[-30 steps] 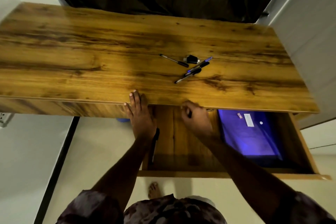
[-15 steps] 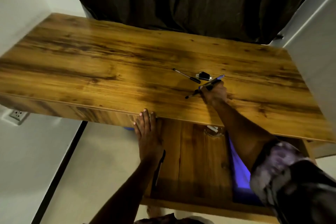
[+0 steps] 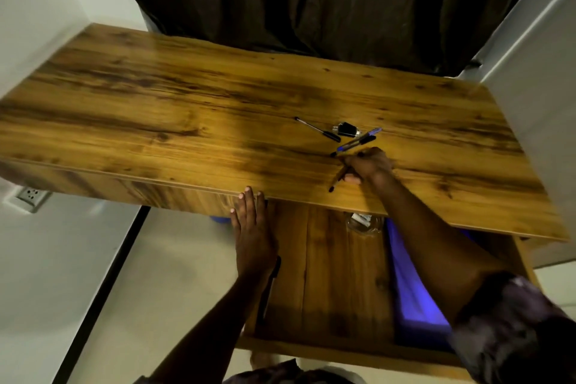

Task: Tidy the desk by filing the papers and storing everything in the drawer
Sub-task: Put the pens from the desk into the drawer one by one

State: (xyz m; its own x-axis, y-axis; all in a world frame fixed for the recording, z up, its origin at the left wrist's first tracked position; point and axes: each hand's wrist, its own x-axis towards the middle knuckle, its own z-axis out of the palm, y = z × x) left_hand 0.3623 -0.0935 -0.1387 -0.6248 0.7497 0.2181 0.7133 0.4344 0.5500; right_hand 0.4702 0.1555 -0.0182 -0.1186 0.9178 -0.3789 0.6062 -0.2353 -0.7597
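Observation:
My right hand (image 3: 369, 165) rests on the wooden desk (image 3: 187, 121), shut on a dark pen (image 3: 336, 181) that sticks out toward the front edge. Just beyond the hand lie a blue pen (image 3: 361, 139) and a black pen (image 3: 363, 143) side by side. Another thin black pen (image 3: 316, 129) and a small black clip-like object (image 3: 346, 129) lie a little farther back. My left hand (image 3: 252, 234) lies flat with fingers apart on the left side of the open drawer (image 3: 330, 277), fingertips at the desk edge. A purple-blue folder (image 3: 411, 290) lies in the drawer, partly under my right arm.
A clear glass item (image 3: 363, 221) sits in the drawer under the desk edge. A dark curtain (image 3: 311, 0) hangs behind the desk. A white wall with a socket (image 3: 31, 195) is at left, and a white panel (image 3: 536, 78) at right.
My right hand came up out of the drawer to the pens on the desk, closed on one and drew it back toward the front edge. My left hand stayed put.

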